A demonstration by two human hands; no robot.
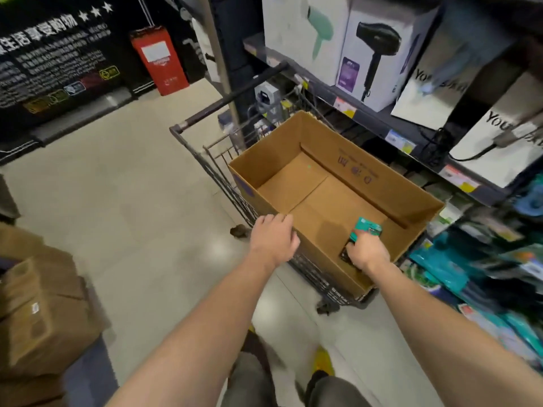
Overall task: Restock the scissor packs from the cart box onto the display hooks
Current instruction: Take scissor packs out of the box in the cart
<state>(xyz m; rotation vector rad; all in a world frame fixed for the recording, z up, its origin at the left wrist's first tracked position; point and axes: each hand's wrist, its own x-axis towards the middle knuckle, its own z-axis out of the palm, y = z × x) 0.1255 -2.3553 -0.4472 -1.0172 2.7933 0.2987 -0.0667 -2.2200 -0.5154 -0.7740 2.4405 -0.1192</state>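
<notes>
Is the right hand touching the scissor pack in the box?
Touching. The head view shows the right hand gripping the teal scissor pack, low inside the cardboard box.

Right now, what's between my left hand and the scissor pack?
In the head view, only the rim and bare floor of the cardboard box separate the left hand from the scissor pack in the right hand.

A shop aisle: boxed hair dryers (379, 51) on price-tagged shelves (379, 118) beside a wire cart (223, 171).
</notes>
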